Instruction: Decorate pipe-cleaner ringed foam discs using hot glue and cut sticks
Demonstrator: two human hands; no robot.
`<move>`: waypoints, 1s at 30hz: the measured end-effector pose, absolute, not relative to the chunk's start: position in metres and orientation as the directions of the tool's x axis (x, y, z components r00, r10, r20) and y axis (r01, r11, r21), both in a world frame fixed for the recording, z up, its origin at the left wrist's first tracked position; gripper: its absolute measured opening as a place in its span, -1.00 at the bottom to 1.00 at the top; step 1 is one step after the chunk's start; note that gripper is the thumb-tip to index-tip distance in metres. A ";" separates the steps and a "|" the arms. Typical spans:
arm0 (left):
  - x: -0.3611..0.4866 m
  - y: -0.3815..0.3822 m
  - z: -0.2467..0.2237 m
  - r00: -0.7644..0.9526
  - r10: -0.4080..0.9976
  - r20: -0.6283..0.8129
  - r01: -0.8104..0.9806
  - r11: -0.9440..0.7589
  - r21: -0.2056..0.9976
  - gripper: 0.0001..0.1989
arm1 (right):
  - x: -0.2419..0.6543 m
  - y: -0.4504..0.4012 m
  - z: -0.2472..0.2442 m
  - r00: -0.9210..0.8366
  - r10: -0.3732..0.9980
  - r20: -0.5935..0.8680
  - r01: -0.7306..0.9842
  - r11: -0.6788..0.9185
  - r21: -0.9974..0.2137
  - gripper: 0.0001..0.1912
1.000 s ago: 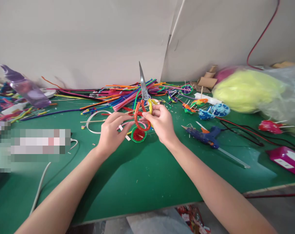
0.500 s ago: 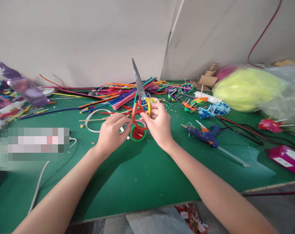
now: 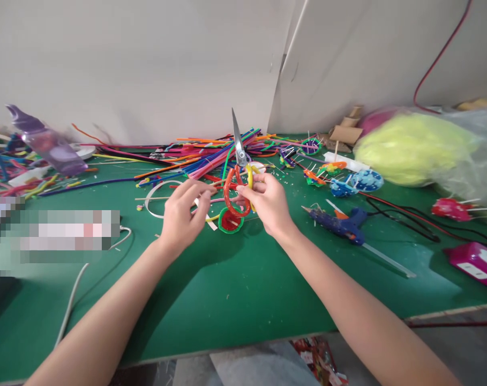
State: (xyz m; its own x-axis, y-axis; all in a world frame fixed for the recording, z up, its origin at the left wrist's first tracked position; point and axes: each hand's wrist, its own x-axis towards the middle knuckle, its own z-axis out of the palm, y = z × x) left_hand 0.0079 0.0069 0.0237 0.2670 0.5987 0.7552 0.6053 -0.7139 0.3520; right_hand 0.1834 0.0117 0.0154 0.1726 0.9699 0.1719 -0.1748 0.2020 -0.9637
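Observation:
My right hand [image 3: 270, 202] is closed around the scissors [image 3: 240, 150], which point upward with the blades together and show one red and one yellow handle loop. My left hand [image 3: 184, 217] is bent, thumb and fingertips close together, left of the scissors; what it may pinch is too small to tell. Between and below the hands lies a small red disc with a green rim [image 3: 231, 220]. A white ring [image 3: 150, 202] lies behind my left hand. Behind the scissors is a pile of colourful pipe cleaners [image 3: 211, 159].
On the green table [image 3: 235, 300], a blue glue gun [image 3: 339, 224] with cables lies at right, near a magenta box [image 3: 476, 265]. Small craft pieces [image 3: 358, 182] and yellow-green bagged material [image 3: 412, 147] are behind it. A purple bottle [image 3: 52, 147] lies at back left.
The scissors have tilted more upright and moved slightly right and down in view. My left hand has turned, its fingers shifting a little left of the scissors. The whole view has shifted slightly.

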 end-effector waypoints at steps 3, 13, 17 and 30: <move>0.010 0.005 0.019 0.389 0.546 0.742 0.586 -0.768 0.257 -0.86 | 0.183 0.013 0.015 0.170 0.972 0.160 -0.203 0.194 -0.960 -0.67; 0.010 0.011 0.010 0.369 0.553 0.747 0.570 -0.770 0.287 -0.90 | 0.180 0.010 0.013 0.176 0.966 0.190 -0.168 0.220 -0.961 -0.70; 0.009 0.010 0.010 0.378 0.541 0.751 0.569 -0.776 0.273 -0.86 | 0.178 0.008 0.015 0.156 0.971 0.183 -0.182 0.210 -0.961 -0.71; 0.010 0.008 0.014 0.454 0.540 0.709 0.582 -0.782 0.223 -0.85 | 0.178 0.008 0.014 0.171 0.967 0.190 -0.183 0.220 -0.958 -0.70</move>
